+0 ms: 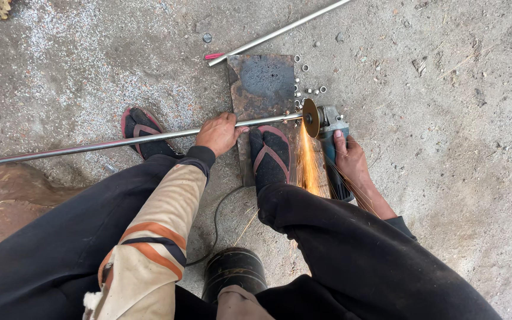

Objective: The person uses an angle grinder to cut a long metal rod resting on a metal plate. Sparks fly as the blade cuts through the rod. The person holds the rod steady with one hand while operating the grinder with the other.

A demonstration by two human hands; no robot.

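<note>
My left hand (219,133) presses down on a long thin steel rod (90,145) that runs from the left edge across a rusty metal plate (262,83). An angle grinder (330,142) is held in my right hand (351,160), its disc (310,118) touching the rod's right end. Orange sparks (307,166) spray toward me along the plate. My right foot (271,157) in a sandal stands on the plate just below the rod. The left foot (143,131) rests on the ground under the rod.
Several short cut metal rings (309,89) lie on the concrete beside the plate. A second steel rod (280,29) lies diagonally at the top. A black cylinder (234,269) stands between my legs, with the grinder's cable (216,219) curving beside it. A brown rock (7,201) sits left.
</note>
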